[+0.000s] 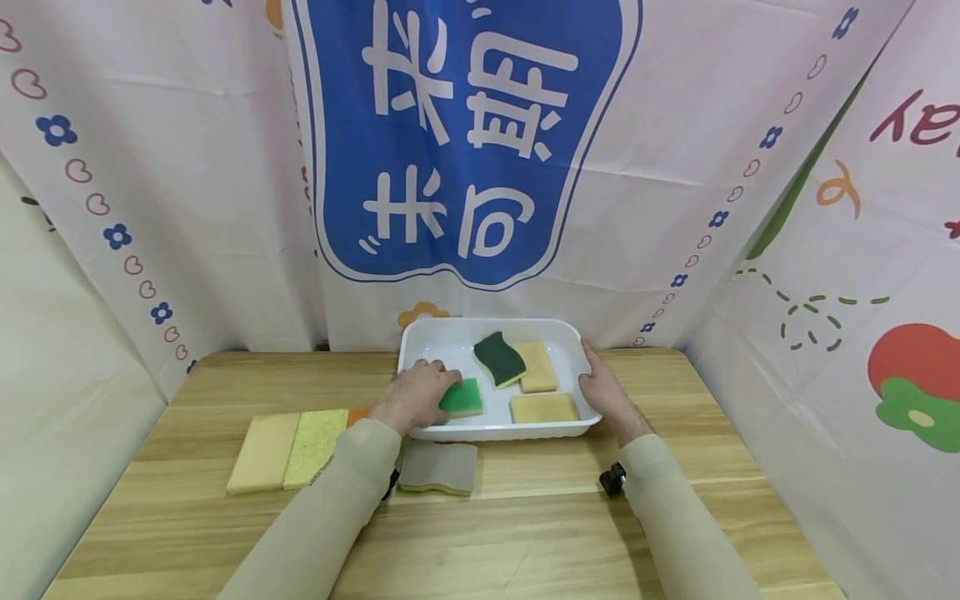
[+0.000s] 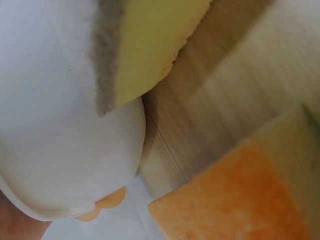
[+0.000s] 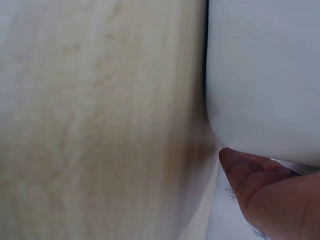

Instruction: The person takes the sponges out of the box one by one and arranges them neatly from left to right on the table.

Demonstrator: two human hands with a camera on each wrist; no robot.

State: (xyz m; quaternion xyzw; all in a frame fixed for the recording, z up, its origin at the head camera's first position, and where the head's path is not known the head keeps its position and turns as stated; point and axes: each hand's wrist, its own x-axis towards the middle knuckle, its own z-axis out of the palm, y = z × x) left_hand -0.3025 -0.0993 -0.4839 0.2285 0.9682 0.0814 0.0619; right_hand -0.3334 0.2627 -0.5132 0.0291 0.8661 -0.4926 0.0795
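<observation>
A white tray (image 1: pixel 495 432) stands at the back of the wooden table. Inside its left end, my left hand (image 1: pixel 420 393) pinches a green sponge (image 1: pixel 468 395), with the thumb at the sponge's top; the fingers partly cover it. My right hand (image 1: pixel 604 390) grips the tray's right end at the rim, its fingertips under the edge in the right wrist view. Also in the tray are a dark green scouring sponge (image 1: pixel 498 358) leaning on a pale yellow sponge (image 1: pixel 538 371), and another pale sponge (image 1: pixel 543 408) near the front wall.
Left of the tray lie a pale sponge (image 1: pixel 262 454), a yellow sponge (image 1: pixel 317 442) and an orange sponge (image 2: pixel 240 200), the last mostly behind my left arm. A grey-topped sponge (image 1: pixel 438 467) lies before the tray. A printed curtain (image 1: pixel 225 208) hangs behind the table.
</observation>
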